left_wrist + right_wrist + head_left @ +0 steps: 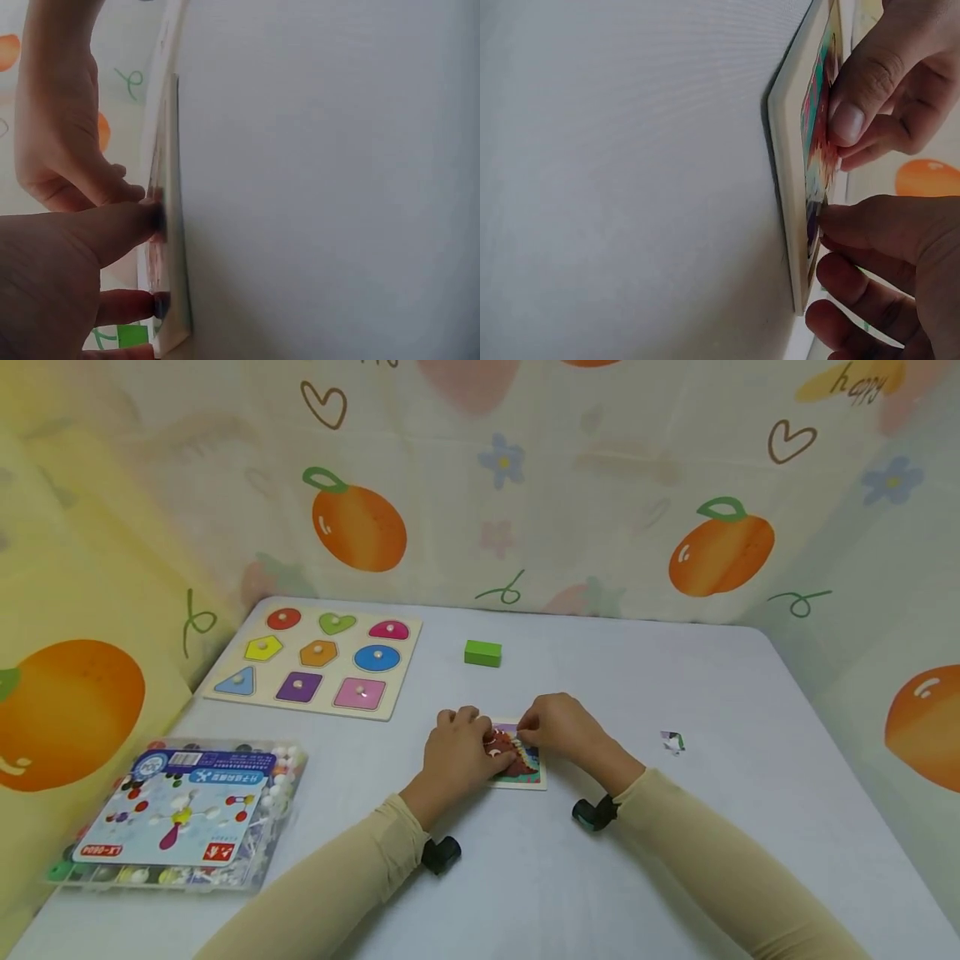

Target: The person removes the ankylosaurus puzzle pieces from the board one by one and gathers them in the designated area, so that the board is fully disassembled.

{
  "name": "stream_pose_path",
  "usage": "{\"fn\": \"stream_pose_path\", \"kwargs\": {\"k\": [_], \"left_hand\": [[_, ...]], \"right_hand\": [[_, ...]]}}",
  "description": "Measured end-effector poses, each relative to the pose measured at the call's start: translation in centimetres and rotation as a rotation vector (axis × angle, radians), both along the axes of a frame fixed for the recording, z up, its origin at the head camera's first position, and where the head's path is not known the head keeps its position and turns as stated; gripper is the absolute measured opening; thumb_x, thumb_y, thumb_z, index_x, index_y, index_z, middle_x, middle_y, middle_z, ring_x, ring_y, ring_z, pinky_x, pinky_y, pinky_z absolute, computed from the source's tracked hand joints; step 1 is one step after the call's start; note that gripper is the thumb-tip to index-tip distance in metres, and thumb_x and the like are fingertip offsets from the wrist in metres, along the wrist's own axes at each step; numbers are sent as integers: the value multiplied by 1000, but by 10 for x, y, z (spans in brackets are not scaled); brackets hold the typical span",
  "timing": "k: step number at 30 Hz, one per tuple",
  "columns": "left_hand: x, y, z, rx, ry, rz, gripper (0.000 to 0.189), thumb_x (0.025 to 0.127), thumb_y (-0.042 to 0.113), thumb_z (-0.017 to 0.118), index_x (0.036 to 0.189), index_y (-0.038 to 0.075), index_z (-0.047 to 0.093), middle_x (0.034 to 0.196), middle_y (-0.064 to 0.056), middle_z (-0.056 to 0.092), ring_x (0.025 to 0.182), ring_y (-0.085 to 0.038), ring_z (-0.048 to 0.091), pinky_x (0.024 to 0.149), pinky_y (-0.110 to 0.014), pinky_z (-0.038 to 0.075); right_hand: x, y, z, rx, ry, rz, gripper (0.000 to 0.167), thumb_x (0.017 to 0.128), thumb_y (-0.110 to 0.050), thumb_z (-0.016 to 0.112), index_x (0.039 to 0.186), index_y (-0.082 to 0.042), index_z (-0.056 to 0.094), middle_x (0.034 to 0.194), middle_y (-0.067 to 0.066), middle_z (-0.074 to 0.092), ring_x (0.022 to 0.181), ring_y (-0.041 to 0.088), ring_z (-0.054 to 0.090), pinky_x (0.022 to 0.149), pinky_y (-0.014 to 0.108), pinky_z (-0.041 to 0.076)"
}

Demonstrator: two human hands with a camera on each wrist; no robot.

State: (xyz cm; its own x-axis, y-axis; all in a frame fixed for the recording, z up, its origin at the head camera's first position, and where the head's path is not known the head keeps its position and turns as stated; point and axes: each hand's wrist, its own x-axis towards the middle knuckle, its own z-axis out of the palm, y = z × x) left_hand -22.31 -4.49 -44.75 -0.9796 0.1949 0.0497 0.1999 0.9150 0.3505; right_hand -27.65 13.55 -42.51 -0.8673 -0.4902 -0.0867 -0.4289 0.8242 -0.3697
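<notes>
Head view shows me the left hand (457, 760) resting on a picture puzzle (528, 773), thumb and fingers spread apart. At the puzzle's right side, the right hand (572, 732) brings thumb and forefinger close together; whether they pinch anything, I can't tell. Beyond both hands sits a green block (482, 654).

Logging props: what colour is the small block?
The block is green, clearest in the head view.

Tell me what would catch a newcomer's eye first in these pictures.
Probably the large oranges printed on the backdrop around the table. Next, perhaps, the colourful nine-shape board in the table's far left corner, then the left hand and right hand at a small picture board near the centre.
</notes>
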Motion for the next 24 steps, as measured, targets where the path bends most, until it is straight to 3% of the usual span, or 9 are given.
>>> {"fn": "stream_pose_path", "kwargs": {"k": [7, 15, 19, 24], "left_hand": [[-3, 1, 7, -58, -44, -6, 43, 82, 56, 71, 89, 15, 61, 126, -11, 53, 112, -33, 42, 78, -43, 46], [-3, 1, 8, -40, -41, -6, 43, 81, 57, 72, 86, 16, 60, 126, -10, 53, 112, -33, 42, 75, -42, 47], [-4, 1, 6, -39, -43, 1, 43, 81, 58, 72, 89, 16, 61, 127, -10, 53, 114, -33, 42, 74, -42, 48], [-5, 0, 1, -51, -43, 2, 46, 81, 60, 70, 93, 16, 63, 128, -10, 53, 116, -35, 41, 73, -43, 49]], "right_hand": [[1, -3, 6, 15, 61, 20, 11, 86, -20, 72, 87, -12, 79, 80, -5, 62, 74, 13, 54, 69, 31, 45], [3, 6, 13, 23, 113, 15, 12, 84, -22, 71, 87, -13, 79, 80, -6, 62, 76, 14, 55, 70, 32, 45], [5, 39, 16, -4, 112, -18, 10, 85, -23, 74, 87, -14, 79, 82, -6, 65, 78, 16, 56, 72, 35, 45], [7, 110, 9, -23, 94, -97, 7, 85, -21, 77, 90, -17, 80, 87, -5, 69, 82, 19, 56, 71, 36, 45]]}}
